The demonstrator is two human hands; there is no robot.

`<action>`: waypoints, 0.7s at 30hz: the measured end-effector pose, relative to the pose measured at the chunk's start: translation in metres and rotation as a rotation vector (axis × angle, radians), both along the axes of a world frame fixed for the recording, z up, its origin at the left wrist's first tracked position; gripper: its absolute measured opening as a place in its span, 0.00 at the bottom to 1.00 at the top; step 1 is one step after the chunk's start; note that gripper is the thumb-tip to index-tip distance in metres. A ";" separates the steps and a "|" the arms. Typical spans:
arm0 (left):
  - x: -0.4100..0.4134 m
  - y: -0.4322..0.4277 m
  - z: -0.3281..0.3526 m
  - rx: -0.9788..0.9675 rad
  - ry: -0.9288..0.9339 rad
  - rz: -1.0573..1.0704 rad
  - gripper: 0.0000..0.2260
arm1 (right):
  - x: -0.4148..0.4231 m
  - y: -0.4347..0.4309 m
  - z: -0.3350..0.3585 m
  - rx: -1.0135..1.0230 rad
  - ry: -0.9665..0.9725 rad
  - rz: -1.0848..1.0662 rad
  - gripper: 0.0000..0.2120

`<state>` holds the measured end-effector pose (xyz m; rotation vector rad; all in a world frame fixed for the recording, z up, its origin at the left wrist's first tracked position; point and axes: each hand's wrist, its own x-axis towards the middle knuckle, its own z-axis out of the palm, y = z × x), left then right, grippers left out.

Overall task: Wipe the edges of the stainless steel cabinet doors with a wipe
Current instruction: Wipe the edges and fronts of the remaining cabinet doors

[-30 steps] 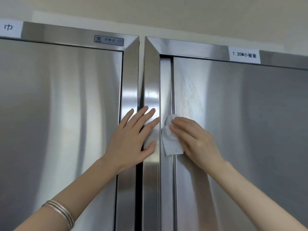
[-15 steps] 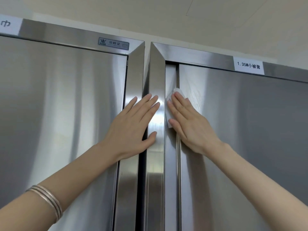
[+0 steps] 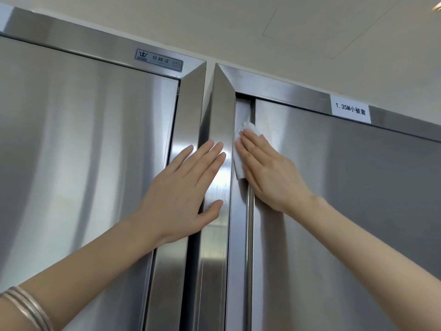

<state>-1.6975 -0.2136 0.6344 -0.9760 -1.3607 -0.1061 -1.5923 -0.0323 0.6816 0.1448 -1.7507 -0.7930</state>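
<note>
Two stainless steel cabinets stand side by side, the left door (image 3: 83, 163) and the right door (image 3: 346, 211) both closed. My right hand (image 3: 269, 170) lies flat with straight fingers, pressing a white wipe (image 3: 239, 161) against the left edge of the right door, near its top corner. Most of the wipe is hidden under the fingers. My left hand (image 3: 186, 189) rests flat and open across the gap between the two cabinet frames (image 3: 220, 111), holding nothing.
A white label (image 3: 350, 111) sits on the right cabinet's top frame, a grey sticker (image 3: 159, 60) on the left one's. The wall and ceiling (image 3: 286, 32) lie just above. A narrow dark gap (image 3: 191, 283) runs down between the cabinets.
My right hand has slid the wipe up the right door's left edge, its fingers going from curled to flat. The view tilted upward. The left hand stayed on the frames.
</note>
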 end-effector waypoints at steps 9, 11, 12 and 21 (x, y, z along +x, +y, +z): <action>0.000 0.001 0.000 0.005 0.024 0.007 0.31 | -0.006 -0.015 0.030 -0.069 0.041 -0.123 0.27; 0.000 0.001 0.000 0.003 0.018 0.004 0.31 | 0.000 -0.010 0.020 0.000 0.001 -0.132 0.26; 0.000 0.001 0.000 0.004 0.016 0.003 0.31 | 0.003 -0.009 0.025 0.011 -0.008 -0.145 0.26; -0.002 0.002 0.000 0.015 0.028 -0.001 0.31 | -0.005 -0.013 0.016 -0.075 0.033 -0.092 0.27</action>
